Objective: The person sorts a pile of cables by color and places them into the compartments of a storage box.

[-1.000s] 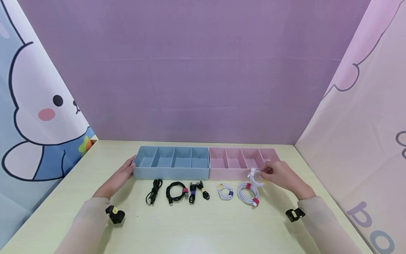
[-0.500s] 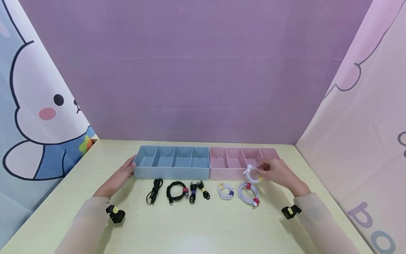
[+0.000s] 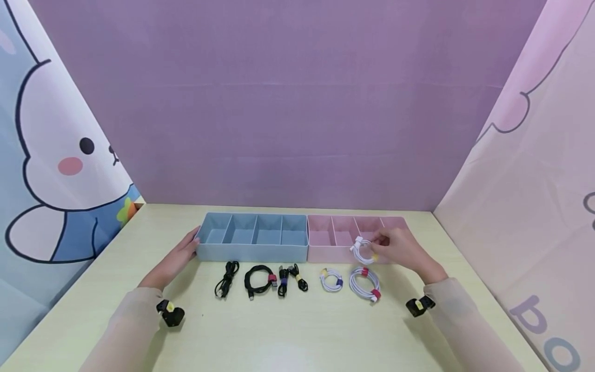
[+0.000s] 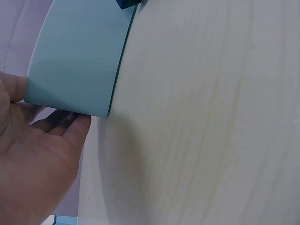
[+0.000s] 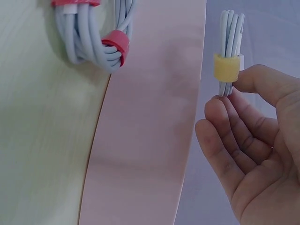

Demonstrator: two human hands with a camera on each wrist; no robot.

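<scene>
My right hand [image 3: 400, 249] pinches a coiled white cable [image 3: 361, 251] between thumb and fingers, over the front of the pink divided box [image 3: 327, 254]. A yellow strap [image 5: 227, 68] wraps this coil in the right wrist view. At the other end, my left hand [image 3: 178, 254] rests on the left end of the blue divided box [image 3: 251, 253], fingers along its end wall. In the left wrist view the thumb [image 4: 16, 87] touches the upper edge of that box. On the table below the pink box lie a larger white cable with red straps [image 3: 364, 284] and a smaller white cable [image 3: 331, 280].
Before the blue box lie several black cables: a long bundle [image 3: 226, 279], a ring with a red strap [image 3: 257, 281], and two small bundles, one with a purple strap [image 3: 282, 282], one with yellow [image 3: 299, 279]. A purple backdrop [image 3: 288, 103] stands behind the table [image 3: 260, 341].
My right hand has moved left along the pink box's front and slightly up, carrying the white cable coil. The left hand stays at the blue box's end.
</scene>
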